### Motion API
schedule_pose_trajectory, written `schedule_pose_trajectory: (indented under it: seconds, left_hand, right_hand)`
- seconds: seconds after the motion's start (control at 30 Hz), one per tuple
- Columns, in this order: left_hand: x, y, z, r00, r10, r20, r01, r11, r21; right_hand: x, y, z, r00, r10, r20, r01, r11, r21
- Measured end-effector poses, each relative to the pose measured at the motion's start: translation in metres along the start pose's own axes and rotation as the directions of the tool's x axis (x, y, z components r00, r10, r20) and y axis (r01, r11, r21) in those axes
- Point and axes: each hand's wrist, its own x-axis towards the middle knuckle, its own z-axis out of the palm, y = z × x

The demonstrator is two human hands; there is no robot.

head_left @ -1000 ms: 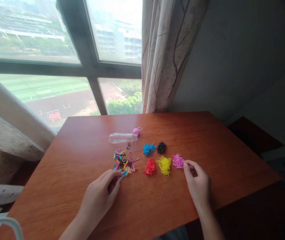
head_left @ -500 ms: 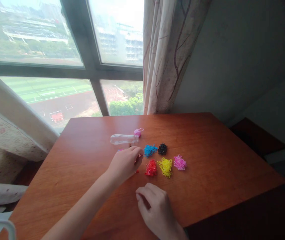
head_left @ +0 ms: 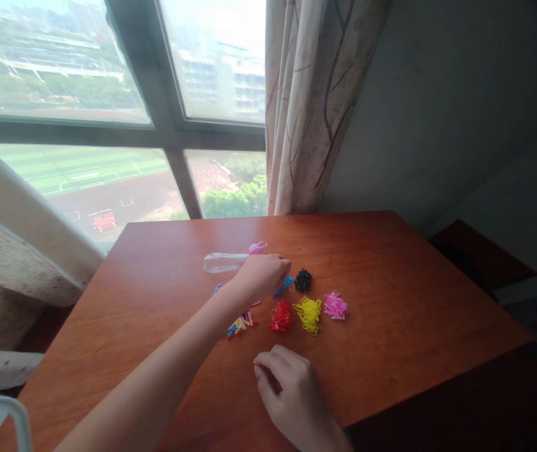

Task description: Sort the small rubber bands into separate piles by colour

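My left hand [head_left: 268, 271] reaches over the pile of small blue rubber bands [head_left: 284, 286] and covers part of it. Its fingers are pressed together, and anything between them is hidden. My right hand [head_left: 288, 386] rests on the table near the front, fingers curled in towards the thumb, with nothing seen in it. Between the hands lie piles of red bands [head_left: 280, 316], yellow bands [head_left: 308, 314] and pink bands [head_left: 336, 306]. Black bands [head_left: 303, 280] sit right of the blue ones. Mixed-colour bands [head_left: 243, 324] show partly behind my left forearm.
A clear plastic bottle [head_left: 224, 262] lies on its side behind my left hand, by a pink cap with a loop [head_left: 258, 247]. The wooden table [head_left: 391, 301] stands against a window with curtains [head_left: 313, 100]. A white rail [head_left: 14, 411] is at lower left.
My left hand has moved right and away from me, from beside the blue pile to over it. More of the mixed-colour bands now show. My right hand has stayed in place.
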Motion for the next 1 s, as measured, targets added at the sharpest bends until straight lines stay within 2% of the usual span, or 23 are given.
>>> schedule_pose_trajectory:
  seconds: [0.2,0.37,0.5,0.67,0.83,1.0]
  left_hand:
    - [0.008,0.002,0.004,1.000,-0.004,0.006,0.004,1.000,0.010]
    - [-0.005,-0.002,-0.002,0.998,-0.063,-0.020,0.064,0.998,0.017]
    - [-0.036,-0.008,-0.012,0.991,-0.125,-0.044,0.126,0.992,0.020]
    - [-0.090,-0.017,-0.017,0.971,-0.225,-0.080,0.227,0.974,0.009]
    - [-0.139,-0.020,0.000,0.931,-0.361,-0.054,0.357,0.931,-0.067]
    - [-0.170,-0.013,0.023,0.876,-0.476,-0.072,0.460,0.872,-0.165]
  right_hand:
    - [-0.001,0.001,0.001,1.000,-0.008,-0.005,0.008,1.000,-0.006]
    - [-0.001,0.003,0.003,0.999,-0.028,-0.018,0.028,1.000,-0.006]
    - [-0.002,0.005,0.005,0.999,-0.042,-0.027,0.042,0.999,-0.012]
    - [-0.001,0.003,0.005,1.000,-0.014,-0.005,0.014,1.000,-0.022]
    - [0.001,0.001,0.005,0.999,0.015,0.028,-0.013,0.997,-0.073]
    - [0.003,0.001,0.005,0.999,0.025,0.044,-0.020,0.993,-0.113]
